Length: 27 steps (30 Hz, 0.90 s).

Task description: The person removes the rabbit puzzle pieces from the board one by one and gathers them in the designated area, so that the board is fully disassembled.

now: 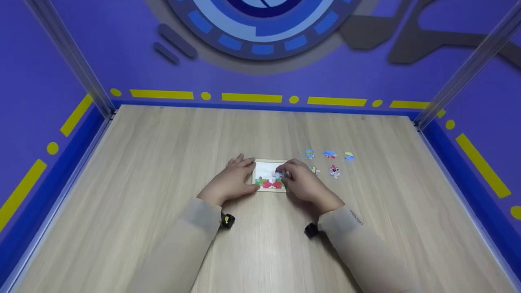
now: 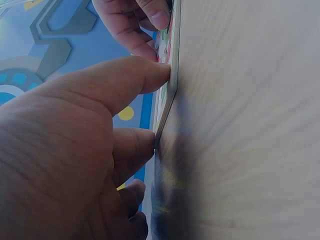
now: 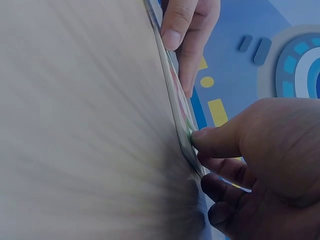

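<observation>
A small jigsaw puzzle tray (image 1: 264,167) with a pale rim lies on the table, its bottom row filled with red and green pieces (image 1: 272,184). My left hand (image 1: 230,181) rests at the tray's left side, thumb on the near-left corner and forefinger along the left edge. In the left wrist view that thumb (image 2: 145,75) touches the rim. Over the tray's right part, my right hand (image 1: 305,181) pinches a whitish puzzle piece (image 1: 278,175). The right wrist view shows the right fingertips (image 3: 200,137) close against the tray; the held piece is mostly hidden there.
Several loose puzzle pieces lie right of the tray, among them a blue one (image 1: 329,154), a blue and yellow one (image 1: 349,156) and a red and white one (image 1: 334,171). Another piece (image 1: 315,170) is partly hidden behind the right hand. Blue-purple panels (image 1: 122,61) surround the wooden table (image 1: 163,162).
</observation>
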Each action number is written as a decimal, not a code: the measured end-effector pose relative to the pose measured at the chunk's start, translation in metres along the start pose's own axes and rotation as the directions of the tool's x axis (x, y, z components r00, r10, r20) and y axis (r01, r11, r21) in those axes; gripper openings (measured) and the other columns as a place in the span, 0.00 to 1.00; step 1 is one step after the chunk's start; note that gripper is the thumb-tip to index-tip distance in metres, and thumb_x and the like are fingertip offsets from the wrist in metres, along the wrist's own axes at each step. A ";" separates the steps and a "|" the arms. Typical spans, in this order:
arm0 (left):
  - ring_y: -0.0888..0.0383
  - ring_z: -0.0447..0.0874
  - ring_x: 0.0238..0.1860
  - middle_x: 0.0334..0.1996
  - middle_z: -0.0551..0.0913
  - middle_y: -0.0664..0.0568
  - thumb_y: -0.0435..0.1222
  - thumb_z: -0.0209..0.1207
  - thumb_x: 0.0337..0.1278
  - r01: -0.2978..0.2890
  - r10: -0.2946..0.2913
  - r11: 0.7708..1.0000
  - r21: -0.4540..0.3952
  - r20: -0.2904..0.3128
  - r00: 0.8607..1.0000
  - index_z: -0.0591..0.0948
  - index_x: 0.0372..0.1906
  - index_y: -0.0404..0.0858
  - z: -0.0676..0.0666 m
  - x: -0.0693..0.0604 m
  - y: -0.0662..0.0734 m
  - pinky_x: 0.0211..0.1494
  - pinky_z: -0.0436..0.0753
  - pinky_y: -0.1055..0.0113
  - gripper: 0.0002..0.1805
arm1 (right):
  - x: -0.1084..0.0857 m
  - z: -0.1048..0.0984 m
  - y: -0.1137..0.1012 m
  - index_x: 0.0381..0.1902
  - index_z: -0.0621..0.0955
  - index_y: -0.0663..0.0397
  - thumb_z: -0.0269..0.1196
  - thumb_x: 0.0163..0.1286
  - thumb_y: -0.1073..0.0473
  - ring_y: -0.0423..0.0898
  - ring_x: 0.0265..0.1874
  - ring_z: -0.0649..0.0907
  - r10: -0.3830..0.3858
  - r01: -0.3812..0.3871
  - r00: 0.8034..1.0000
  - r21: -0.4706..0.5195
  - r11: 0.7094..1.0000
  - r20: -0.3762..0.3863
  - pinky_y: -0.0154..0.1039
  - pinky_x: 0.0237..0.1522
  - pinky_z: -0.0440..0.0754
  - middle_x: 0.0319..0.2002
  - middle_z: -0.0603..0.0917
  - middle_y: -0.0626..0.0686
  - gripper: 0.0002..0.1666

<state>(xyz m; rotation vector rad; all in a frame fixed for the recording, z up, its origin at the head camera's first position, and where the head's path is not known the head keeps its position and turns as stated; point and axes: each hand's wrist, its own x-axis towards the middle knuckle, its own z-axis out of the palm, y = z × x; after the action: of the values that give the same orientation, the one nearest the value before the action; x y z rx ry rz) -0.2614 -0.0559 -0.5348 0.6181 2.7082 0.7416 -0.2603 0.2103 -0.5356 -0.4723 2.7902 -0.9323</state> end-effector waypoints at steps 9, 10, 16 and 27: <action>0.39 0.43 0.96 0.93 0.60 0.47 0.53 0.67 0.77 0.003 -0.003 1.000 -0.013 0.006 1.000 0.66 0.89 0.34 -0.001 -0.001 0.000 1.00 0.43 0.44 0.47 | 0.000 -0.008 -0.001 0.75 0.85 0.50 0.62 0.88 0.61 0.54 0.65 0.84 0.001 -0.002 1.000 0.052 0.999 0.018 0.59 0.75 0.85 0.70 0.83 0.56 0.23; 0.39 0.43 0.96 0.93 0.60 0.47 0.53 0.67 0.77 0.003 -0.003 1.000 -0.014 0.007 1.000 0.66 0.89 0.34 -0.001 -0.001 0.000 1.00 0.43 0.44 0.47 | 0.000 -0.011 -0.001 0.76 0.84 0.49 0.62 0.88 0.60 0.54 0.66 0.84 -0.006 0.005 1.000 0.058 0.998 0.017 0.59 0.75 0.85 0.70 0.83 0.56 0.23; 0.40 0.43 0.96 0.93 0.61 0.48 0.52 0.67 0.77 -0.004 0.004 1.000 -0.022 0.001 1.000 0.67 0.88 0.34 -0.001 -0.001 -0.001 1.00 0.45 0.45 0.46 | -0.004 -0.026 0.000 0.75 0.85 0.52 0.61 0.87 0.64 0.58 0.67 0.84 -0.058 0.058 0.998 0.087 0.995 -0.007 0.61 0.75 0.86 0.71 0.83 0.58 0.23; 0.41 0.42 0.96 0.93 0.59 0.49 0.53 0.67 0.78 -0.004 0.004 1.000 -0.027 0.008 1.000 0.66 0.88 0.34 -0.002 -0.001 0.000 1.00 0.43 0.45 0.47 | -0.022 -0.054 0.032 0.77 0.83 0.53 0.62 0.88 0.63 0.58 0.65 0.84 -0.042 0.044 0.999 0.090 0.995 -0.023 0.60 0.70 0.85 0.74 0.82 0.57 0.24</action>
<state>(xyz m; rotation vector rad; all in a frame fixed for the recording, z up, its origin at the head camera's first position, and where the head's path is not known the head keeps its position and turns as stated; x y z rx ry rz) -0.2612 -0.0575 -0.5332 0.6188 2.6857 0.7739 -0.2614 0.2720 -0.5109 -0.5136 2.7526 -1.0739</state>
